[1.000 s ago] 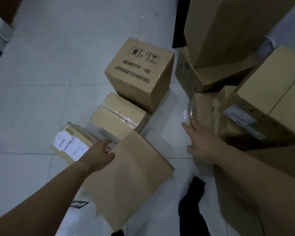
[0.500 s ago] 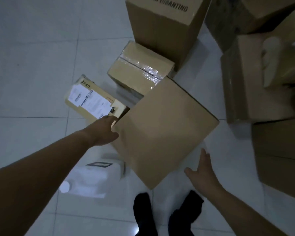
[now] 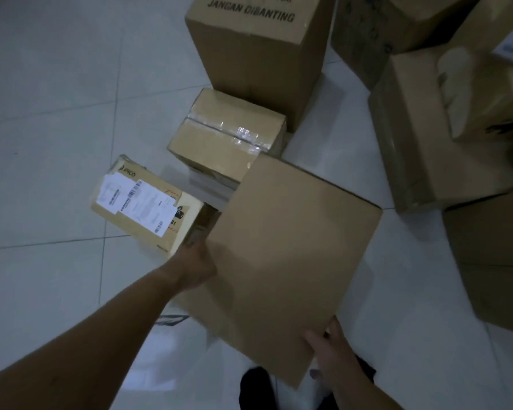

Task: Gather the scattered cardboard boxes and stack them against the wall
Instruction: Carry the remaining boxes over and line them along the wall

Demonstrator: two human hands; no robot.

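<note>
Pale floor tiles [image 3: 57, 113] are being crowded with cartons in dim light, and a plain box [image 3: 290, 261] is being held tilted above them, just ahead of the person's dark-clad feet [image 3: 256, 389]. It is being pinched at its near right edge by the right hand [image 3: 332, 350], with the thumb laid on the top face and the fingers going round the edge. The left hand [image 3: 194, 267] is being pressed against the opposite edge with its fingers hidden by the cardboard, so whether they are curled under cannot be told. A slip is being risked here: with the box being carried by two edges only, and at a slant, it could be twisted out of the weaker hold and dropped onto the feet. Its left edge is being held just beside the labelled box [image 3: 142, 205], and its far corner is being shown over the taped box [image 3: 228, 137] — either could be clipped and shoved if the load is swung carelessly toward the pile of boxes [image 3: 421, 137] at the right edge of the floor. Edges are also being blurred by the poor light, and a misjudged set-down could be caused by that.
</note>
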